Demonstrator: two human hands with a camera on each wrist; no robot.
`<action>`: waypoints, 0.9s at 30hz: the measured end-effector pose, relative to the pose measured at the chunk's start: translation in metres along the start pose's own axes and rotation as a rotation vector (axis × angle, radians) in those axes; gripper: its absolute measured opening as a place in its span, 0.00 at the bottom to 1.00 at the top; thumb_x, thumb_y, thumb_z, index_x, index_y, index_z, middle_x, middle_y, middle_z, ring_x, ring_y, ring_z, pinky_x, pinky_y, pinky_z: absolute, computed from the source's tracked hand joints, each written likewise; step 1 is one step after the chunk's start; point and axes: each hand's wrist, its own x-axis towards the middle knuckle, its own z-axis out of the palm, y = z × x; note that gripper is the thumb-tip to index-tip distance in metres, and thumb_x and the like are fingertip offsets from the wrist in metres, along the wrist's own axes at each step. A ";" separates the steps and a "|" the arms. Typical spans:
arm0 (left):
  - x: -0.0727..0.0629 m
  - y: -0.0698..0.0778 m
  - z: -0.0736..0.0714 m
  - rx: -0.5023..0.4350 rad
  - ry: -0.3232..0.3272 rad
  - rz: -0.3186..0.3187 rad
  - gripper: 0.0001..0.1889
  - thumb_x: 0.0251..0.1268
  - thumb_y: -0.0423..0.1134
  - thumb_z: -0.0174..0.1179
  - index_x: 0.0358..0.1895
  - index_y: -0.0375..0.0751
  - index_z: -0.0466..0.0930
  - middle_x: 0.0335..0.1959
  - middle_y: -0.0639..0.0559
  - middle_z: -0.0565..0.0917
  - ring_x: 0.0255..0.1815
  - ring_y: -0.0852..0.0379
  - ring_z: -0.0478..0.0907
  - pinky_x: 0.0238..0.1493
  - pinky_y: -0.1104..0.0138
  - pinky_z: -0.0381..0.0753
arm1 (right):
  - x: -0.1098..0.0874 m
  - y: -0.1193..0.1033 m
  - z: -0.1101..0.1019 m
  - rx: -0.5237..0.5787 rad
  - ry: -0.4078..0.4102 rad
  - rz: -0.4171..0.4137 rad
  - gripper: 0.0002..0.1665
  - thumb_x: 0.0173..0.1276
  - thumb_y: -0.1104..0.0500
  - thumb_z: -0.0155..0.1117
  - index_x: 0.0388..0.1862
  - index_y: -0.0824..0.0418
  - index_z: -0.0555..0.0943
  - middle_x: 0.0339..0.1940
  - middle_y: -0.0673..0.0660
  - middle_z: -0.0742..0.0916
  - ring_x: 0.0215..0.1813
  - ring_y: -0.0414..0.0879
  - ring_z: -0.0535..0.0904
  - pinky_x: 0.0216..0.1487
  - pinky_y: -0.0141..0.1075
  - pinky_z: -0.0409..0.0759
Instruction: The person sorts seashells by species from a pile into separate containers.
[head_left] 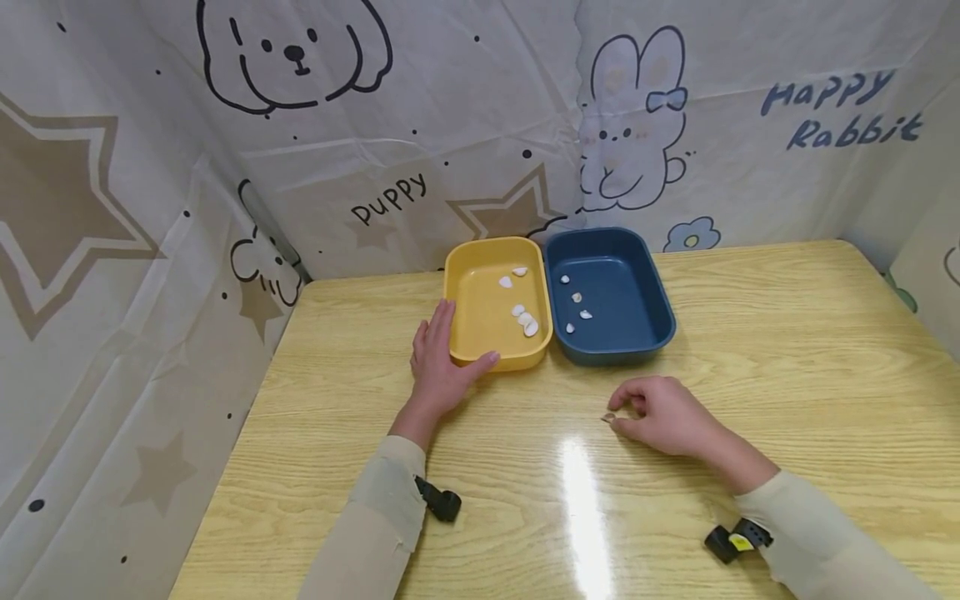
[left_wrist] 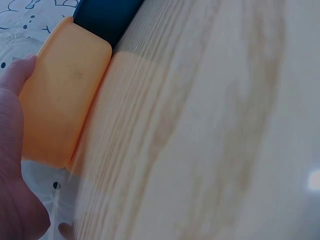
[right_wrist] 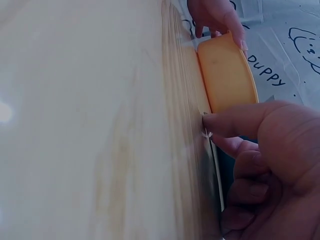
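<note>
In the head view my right hand (head_left: 663,417) is low over the table in front of the blue bin. Its thumb and index finger pinch a small brownish seashell (head_left: 608,417), mostly covered by the fingertips in the right wrist view. My left hand (head_left: 438,362) rests against the yellow bin (head_left: 448,283), fingers extended along its left side and thumb on the front rim. Several white shells (head_left: 530,327) lie in the yellow bin. Smaller whitish shells (head_left: 586,315) are scattered on the left half of the blue bin (head_left: 660,321).
Both bins stand side by side at the back of the wood-grain table (head_left: 787,350), near a printed cloth (head_left: 480,108) that hangs behind. Another cloth side hangs along the left edge. A bright reflection shows on the tabletop between my forearms.
</note>
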 end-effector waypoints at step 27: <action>0.000 0.000 0.000 -0.016 0.002 0.001 0.57 0.54 0.73 0.63 0.82 0.62 0.41 0.81 0.66 0.40 0.79 0.41 0.34 0.71 0.40 0.38 | -0.002 -0.010 -0.005 0.055 0.021 0.014 0.04 0.61 0.60 0.74 0.32 0.52 0.86 0.13 0.45 0.70 0.19 0.39 0.64 0.25 0.35 0.64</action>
